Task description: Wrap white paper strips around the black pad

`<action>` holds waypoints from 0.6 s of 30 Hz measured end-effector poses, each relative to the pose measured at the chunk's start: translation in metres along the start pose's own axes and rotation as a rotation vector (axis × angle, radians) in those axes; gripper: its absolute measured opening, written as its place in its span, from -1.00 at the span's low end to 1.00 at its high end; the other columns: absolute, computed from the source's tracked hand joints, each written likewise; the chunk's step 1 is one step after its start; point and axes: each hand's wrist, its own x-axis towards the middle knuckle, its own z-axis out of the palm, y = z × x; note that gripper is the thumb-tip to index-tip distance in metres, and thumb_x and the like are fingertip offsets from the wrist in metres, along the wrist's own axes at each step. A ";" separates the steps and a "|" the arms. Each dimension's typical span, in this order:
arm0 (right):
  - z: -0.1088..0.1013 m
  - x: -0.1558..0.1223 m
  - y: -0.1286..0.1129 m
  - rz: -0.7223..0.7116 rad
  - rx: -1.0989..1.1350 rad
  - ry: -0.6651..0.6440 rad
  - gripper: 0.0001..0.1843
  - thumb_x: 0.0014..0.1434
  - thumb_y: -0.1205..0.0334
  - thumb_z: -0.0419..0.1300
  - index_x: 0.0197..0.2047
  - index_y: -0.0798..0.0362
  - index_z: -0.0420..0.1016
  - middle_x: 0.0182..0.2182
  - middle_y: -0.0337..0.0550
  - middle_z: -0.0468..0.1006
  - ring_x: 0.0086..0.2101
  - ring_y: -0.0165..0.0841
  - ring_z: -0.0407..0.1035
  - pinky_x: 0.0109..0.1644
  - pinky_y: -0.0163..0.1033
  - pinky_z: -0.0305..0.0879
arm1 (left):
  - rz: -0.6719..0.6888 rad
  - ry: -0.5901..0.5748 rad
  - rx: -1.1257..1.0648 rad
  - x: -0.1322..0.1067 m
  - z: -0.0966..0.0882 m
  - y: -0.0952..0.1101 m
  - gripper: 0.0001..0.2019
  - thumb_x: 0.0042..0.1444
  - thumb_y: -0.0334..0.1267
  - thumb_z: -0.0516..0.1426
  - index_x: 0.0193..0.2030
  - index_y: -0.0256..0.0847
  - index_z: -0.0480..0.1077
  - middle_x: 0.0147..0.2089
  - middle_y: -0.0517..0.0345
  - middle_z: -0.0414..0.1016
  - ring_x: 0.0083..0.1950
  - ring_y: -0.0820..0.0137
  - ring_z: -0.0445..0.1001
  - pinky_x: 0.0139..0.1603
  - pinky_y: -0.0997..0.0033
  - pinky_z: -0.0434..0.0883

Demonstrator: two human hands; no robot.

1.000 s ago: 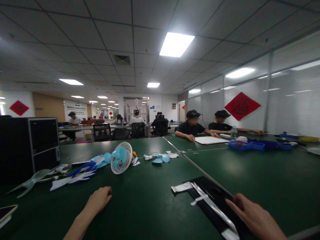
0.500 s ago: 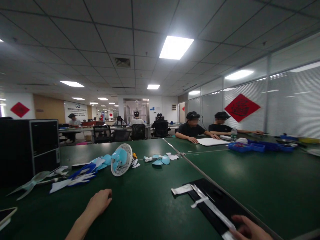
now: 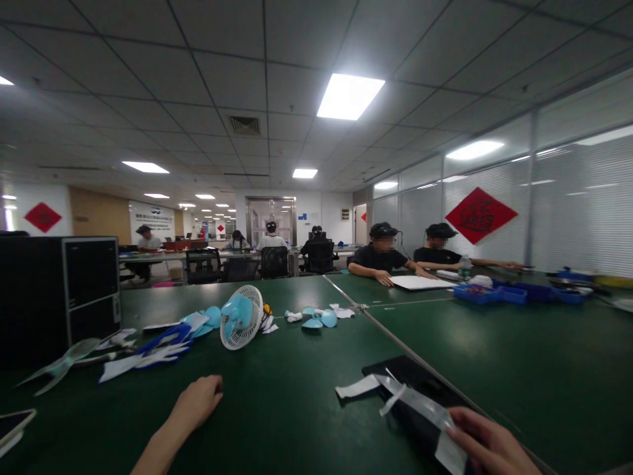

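Note:
My right hand (image 3: 487,441) pinches the near end of a long translucent plastic strip (image 3: 420,404) with its thumb and fingers. The strip runs away from me over a flat black case-like object (image 3: 403,364) lying on the green table. A white band (image 3: 357,388) sticks out to the left at its far end, and a short white tab hangs from its middle. My left hand (image 3: 200,399) rests on the tabletop to the left, fingers curled in, with nothing visible in it.
Beyond my left hand lie a small fan (image 3: 241,318), blue-and-white gloves (image 3: 158,348) and light-blue fan blades (image 3: 319,319). A black computer case (image 3: 59,297) stands at the left. Across the table, two people sit near a white board (image 3: 422,283) and blue trays (image 3: 477,293).
My right hand has closed on the near end of the plastic strip and raised it a little, so the strip now bends. My left hand has stayed in place.

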 end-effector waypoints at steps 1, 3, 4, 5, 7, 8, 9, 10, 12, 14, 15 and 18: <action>0.002 0.001 -0.009 -0.027 -0.001 0.018 -0.49 -0.06 -0.18 0.16 -0.23 0.08 0.49 -0.52 -0.24 0.45 -0.63 -0.48 0.21 -0.62 -0.39 0.07 | -0.004 -0.009 -0.003 0.000 0.000 0.000 -0.77 0.15 -0.29 0.06 -0.07 -0.14 0.43 -0.02 0.06 0.51 -0.05 0.30 0.50 -0.12 0.37 0.43; 0.006 0.007 -0.029 -0.092 -0.020 0.061 -0.49 -0.02 -0.17 0.13 -0.20 0.09 0.47 -0.54 -0.26 0.43 -0.64 -0.48 0.20 -0.62 -0.38 0.07 | -0.006 -0.017 -0.003 -0.001 -0.001 0.000 -0.77 0.15 -0.28 0.06 -0.07 -0.15 0.43 -0.01 0.05 0.51 -0.04 0.29 0.50 -0.12 0.37 0.43; 0.007 0.013 -0.039 -0.136 -0.041 0.084 -0.50 -0.01 -0.15 0.12 -0.20 0.10 0.46 -0.53 -0.24 0.44 -0.63 -0.46 0.22 -0.61 -0.37 0.10 | -0.003 -0.012 0.001 -0.001 -0.001 0.001 -0.77 0.15 -0.28 0.06 -0.07 -0.15 0.43 -0.01 0.05 0.51 -0.03 0.29 0.50 -0.11 0.36 0.43; 0.008 0.020 -0.047 -0.188 -0.069 0.108 -0.52 0.01 -0.14 0.10 -0.20 0.11 0.46 -0.50 -0.22 0.46 -0.59 -0.42 0.28 -0.57 -0.35 0.15 | -0.001 -0.004 0.006 -0.002 -0.002 0.002 -0.77 0.15 -0.28 0.06 -0.07 -0.15 0.43 -0.01 0.05 0.51 -0.03 0.29 0.49 -0.11 0.36 0.43; 0.011 0.042 -0.061 -0.302 -0.156 0.170 -0.56 0.06 -0.09 0.07 -0.21 0.11 0.45 -0.42 -0.14 0.51 -0.46 -0.34 0.39 -0.42 -0.30 0.27 | 0.006 0.011 0.014 -0.003 -0.002 0.002 -0.77 0.15 -0.28 0.05 -0.08 -0.16 0.43 -0.02 0.03 0.51 -0.04 0.28 0.50 -0.10 0.35 0.43; 0.013 0.055 -0.065 -0.352 -0.217 0.211 -0.59 0.09 -0.06 0.05 -0.21 0.10 0.45 -0.39 -0.12 0.53 -0.40 -0.30 0.41 -0.34 -0.28 0.30 | 0.011 0.015 0.014 -0.003 -0.001 0.002 -0.77 0.15 -0.28 0.05 -0.08 -0.16 0.43 -0.02 0.03 0.51 -0.04 0.29 0.50 -0.10 0.35 0.43; 0.016 0.070 -0.068 -0.390 -0.296 0.264 -0.61 0.12 -0.02 0.03 -0.19 0.10 0.44 -0.38 -0.12 0.54 -0.38 -0.29 0.42 -0.30 -0.26 0.30 | 0.013 0.016 0.012 -0.002 -0.001 0.002 -0.77 0.15 -0.28 0.05 -0.08 -0.16 0.43 -0.01 0.03 0.51 -0.04 0.29 0.50 -0.11 0.36 0.43; 0.020 0.085 -0.068 -0.420 -0.392 0.317 -0.64 0.14 0.03 0.01 -0.17 0.09 0.44 -0.39 -0.12 0.53 -0.39 -0.29 0.41 -0.29 -0.25 0.29 | 0.013 0.014 0.008 -0.002 -0.001 0.002 -0.77 0.15 -0.27 0.06 -0.08 -0.16 0.43 -0.01 0.03 0.51 -0.04 0.29 0.50 -0.11 0.36 0.43; 0.032 0.116 -0.065 -0.468 -0.584 0.381 -0.71 0.15 0.18 0.00 -0.16 0.10 0.44 -0.35 -0.10 0.54 -0.35 -0.29 0.42 -0.23 -0.24 0.26 | 0.014 0.013 0.001 -0.001 0.001 0.000 -0.77 0.15 -0.27 0.06 -0.08 -0.15 0.43 -0.01 0.04 0.51 -0.04 0.29 0.50 -0.11 0.36 0.43; 0.047 0.142 -0.059 -0.469 -0.783 0.369 -0.74 0.16 0.28 -0.02 -0.16 0.11 0.44 -0.22 -0.04 0.53 -0.28 -0.30 0.42 -0.18 -0.26 0.24 | 0.021 0.018 -0.001 0.000 0.001 -0.001 -0.77 0.14 -0.27 0.06 -0.08 -0.14 0.44 -0.02 0.05 0.51 -0.04 0.29 0.50 -0.11 0.36 0.43; 0.056 0.152 -0.055 -0.439 -0.878 0.335 -0.74 0.17 0.32 -0.03 -0.16 0.11 0.44 -0.17 -0.02 0.52 -0.25 -0.30 0.43 -0.17 -0.27 0.23 | 0.024 0.019 0.000 0.000 0.001 -0.001 -0.77 0.14 -0.27 0.06 -0.09 -0.14 0.44 -0.02 0.06 0.52 -0.05 0.29 0.50 -0.11 0.36 0.43; 0.079 0.171 -0.045 -0.340 -1.046 0.193 -0.73 0.16 0.42 -0.05 -0.19 0.14 0.46 -0.15 0.08 0.51 -0.22 -0.25 0.45 -0.21 -0.27 0.23 | 0.018 0.015 0.008 -0.002 -0.001 0.002 -0.77 0.13 -0.26 0.06 -0.10 -0.12 0.44 -0.02 0.07 0.52 -0.04 0.28 0.50 -0.11 0.36 0.42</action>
